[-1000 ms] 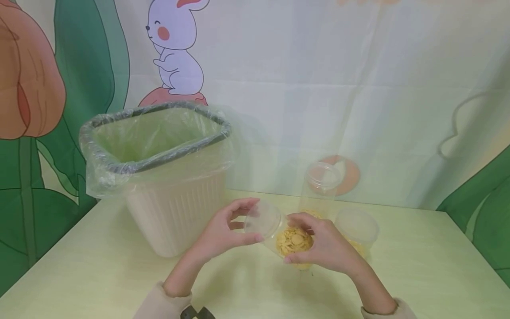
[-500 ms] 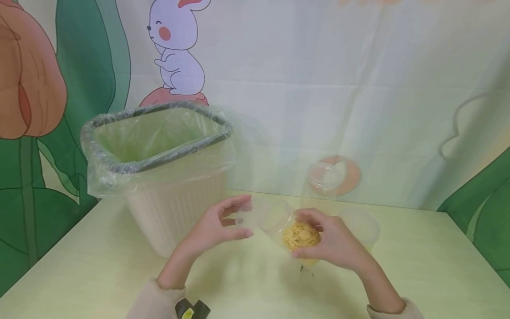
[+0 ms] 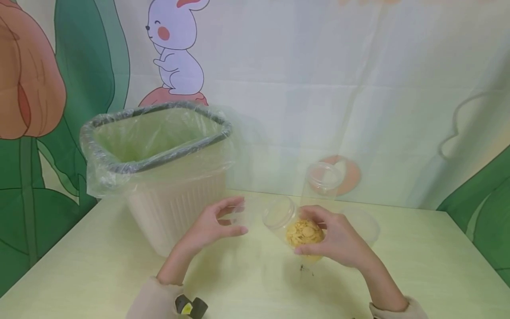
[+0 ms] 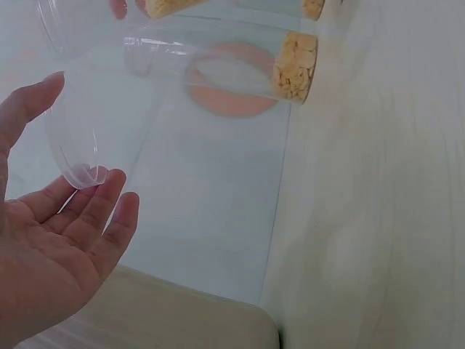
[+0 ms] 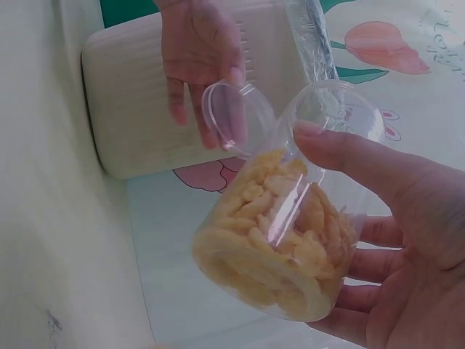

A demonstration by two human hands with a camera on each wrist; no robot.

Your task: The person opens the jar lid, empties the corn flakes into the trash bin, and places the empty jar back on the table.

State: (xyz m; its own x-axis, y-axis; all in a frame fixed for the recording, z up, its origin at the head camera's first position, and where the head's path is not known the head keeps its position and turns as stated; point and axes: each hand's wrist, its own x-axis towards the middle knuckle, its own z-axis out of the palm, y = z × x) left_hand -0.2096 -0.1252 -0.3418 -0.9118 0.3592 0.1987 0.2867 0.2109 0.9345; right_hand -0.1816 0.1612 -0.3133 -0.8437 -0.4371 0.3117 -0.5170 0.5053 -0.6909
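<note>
My left hand pinches a clear round lid by its edge between thumb and fingers, beside the bin. In the left wrist view the lid stands on edge between thumb and fingertips. My right hand grips a clear plastic jar around its side. Yellow flakes fill the lower part of this jar. It is tilted, with its uncovered mouth toward the left hand. A gap separates lid and mouth in the head view.
A ribbed bin with a clear liner stands left. Behind the right hand are a tall clear jar, flakes at its bottom, and a wider clear container. Small dark marks show on the table.
The lid has come away from the jar's mouth and moved left with my left hand. My right hand has shifted slightly right and up with the jar.
</note>
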